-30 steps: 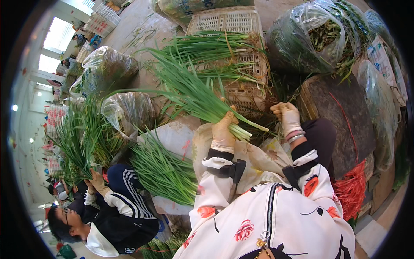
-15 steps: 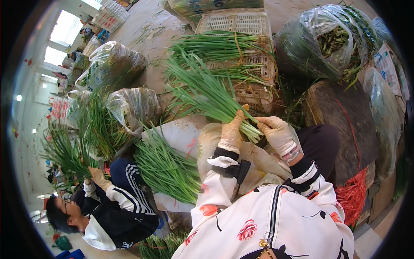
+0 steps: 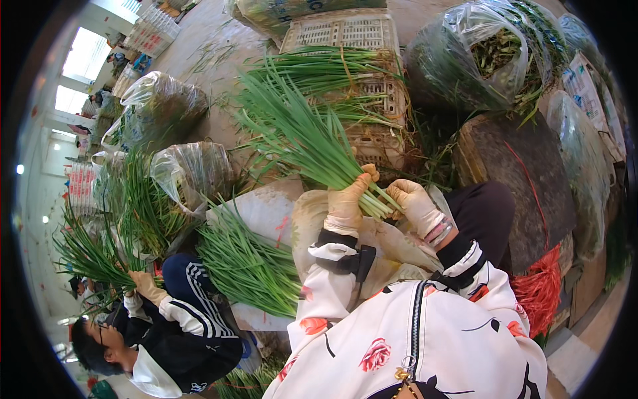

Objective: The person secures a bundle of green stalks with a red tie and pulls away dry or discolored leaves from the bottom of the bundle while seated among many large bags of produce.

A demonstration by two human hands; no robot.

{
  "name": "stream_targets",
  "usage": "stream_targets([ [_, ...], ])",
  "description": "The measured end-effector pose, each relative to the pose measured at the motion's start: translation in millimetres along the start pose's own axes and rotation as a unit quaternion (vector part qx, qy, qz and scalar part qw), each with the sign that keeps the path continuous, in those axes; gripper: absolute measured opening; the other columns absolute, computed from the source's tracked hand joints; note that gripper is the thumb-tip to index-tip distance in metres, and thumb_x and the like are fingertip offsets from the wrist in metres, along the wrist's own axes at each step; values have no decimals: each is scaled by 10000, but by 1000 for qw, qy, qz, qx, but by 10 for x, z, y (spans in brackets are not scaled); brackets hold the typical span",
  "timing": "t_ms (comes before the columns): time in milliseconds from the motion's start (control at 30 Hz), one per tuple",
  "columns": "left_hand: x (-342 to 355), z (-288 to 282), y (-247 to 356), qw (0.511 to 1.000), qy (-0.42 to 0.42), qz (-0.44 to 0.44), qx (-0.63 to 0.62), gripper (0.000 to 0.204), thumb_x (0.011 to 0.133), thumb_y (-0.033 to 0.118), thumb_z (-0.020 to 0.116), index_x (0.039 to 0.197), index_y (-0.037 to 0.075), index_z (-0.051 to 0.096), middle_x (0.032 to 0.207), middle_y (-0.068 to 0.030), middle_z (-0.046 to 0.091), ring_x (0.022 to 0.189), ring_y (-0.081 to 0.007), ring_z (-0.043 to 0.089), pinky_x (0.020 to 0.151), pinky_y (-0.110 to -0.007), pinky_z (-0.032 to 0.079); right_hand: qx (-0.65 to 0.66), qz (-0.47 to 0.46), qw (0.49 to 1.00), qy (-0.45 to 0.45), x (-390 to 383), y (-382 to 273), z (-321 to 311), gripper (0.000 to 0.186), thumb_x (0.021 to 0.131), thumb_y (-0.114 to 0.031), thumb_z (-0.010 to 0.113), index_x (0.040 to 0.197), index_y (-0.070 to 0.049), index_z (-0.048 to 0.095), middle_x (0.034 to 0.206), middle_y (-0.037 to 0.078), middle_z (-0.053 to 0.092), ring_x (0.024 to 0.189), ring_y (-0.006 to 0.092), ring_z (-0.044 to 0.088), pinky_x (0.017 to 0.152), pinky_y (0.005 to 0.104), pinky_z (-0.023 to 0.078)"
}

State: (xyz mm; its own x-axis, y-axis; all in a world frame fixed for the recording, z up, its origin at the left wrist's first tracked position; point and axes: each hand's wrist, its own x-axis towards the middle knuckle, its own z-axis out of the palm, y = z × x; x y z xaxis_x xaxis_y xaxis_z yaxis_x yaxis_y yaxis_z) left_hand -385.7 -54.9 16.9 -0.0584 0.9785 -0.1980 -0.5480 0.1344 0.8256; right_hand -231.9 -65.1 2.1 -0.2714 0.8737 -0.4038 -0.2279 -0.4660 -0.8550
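My gloved left hand (image 3: 348,202) is closed around a bunch of green onions (image 3: 309,141), its long leaves fanning away toward the far left. The pale root ends stick out below the fist, pointing to the right. Against those ends, my gloved right hand (image 3: 420,207) has its fingers pinched together at a stalk; its fingertips are partly hidden. Beyond the bunch, more green onions (image 3: 319,70) lie across a white plastic crate (image 3: 371,141). A loose pile of green onions (image 3: 249,259) rests to the left of my lap on a pale board (image 3: 266,318).
A co-worker's gloved hand (image 3: 147,287) holds green onions at the left. Clear bags of greens (image 3: 478,63) stand far right, with other filled bags (image 3: 163,110) far left. By my right knee are a dark wooden block (image 3: 515,179) and red plastic strings (image 3: 538,289).
The whole scene has shifted slightly left in the view. My left hand keeps its hold on the bunch, and my right fingers remain at the root ends.
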Motion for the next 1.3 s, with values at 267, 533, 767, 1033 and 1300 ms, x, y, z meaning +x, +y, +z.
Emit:
stream_targets([
  [267, -30, 40, 88, 999, 15, 8, -31, 522, 845, 24, 627, 1322, 45, 417, 933, -83, 653, 819, -205, 621, 827, -351, 505, 68, -113, 990, 41, 53, -465, -451, 213, 930, -200, 565, 928, -12, 664, 904, 95, 690, 608, 52, 561, 559, 169, 426],
  [533, -111, -98, 301, 874, -80, -26, -479, 475, 900, 94, 559, 1354, 141, 426, 753, 55, 409, 639, -50, 426, 686, -221, 417, -519, -191, 807, 209, 311, -575, -513, 362, 769, -365, 667, 564, -70, 621, 656, 114, 588, 688, 298, 598, 634, 404, 455],
  [767, -162, 4, 302, 831, -198, 94, -511, 402, 866, 58, 603, 1253, 136, 521, 845, 38, 504, 655, -42, 464, 683, -221, 411, -725, -281, 599, 192, 1184, -641, -189, 255, 748, -181, 673, 967, -56, 635, 856, 132, 632, 806, 324, 605, 721, 411, 484],
  [1033, -47, -95, 131, 935, 27, 35, -353, 364, 847, 0, 566, 1186, 132, 555, 961, 12, 582, 718, -86, 543, 741, -257, 492, -443, -509, 699, 237, 907, -1094, -231, 121, 812, -139, 612, 909, -86, 662, 872, 104, 654, 845, 299, 616, 746, 401, 483],
  [1300, 43, -71, 156, 956, 89, 32, -278, 258, 890, 144, 610, 1146, 146, 579, 982, -5, 623, 691, -79, 532, 674, -258, 495, -466, -427, 755, 176, 532, -839, -129, 122, 858, -112, 631, 957, -46, 657, 848, 118, 680, 742, 246, 653, 661, 316, 507],
])
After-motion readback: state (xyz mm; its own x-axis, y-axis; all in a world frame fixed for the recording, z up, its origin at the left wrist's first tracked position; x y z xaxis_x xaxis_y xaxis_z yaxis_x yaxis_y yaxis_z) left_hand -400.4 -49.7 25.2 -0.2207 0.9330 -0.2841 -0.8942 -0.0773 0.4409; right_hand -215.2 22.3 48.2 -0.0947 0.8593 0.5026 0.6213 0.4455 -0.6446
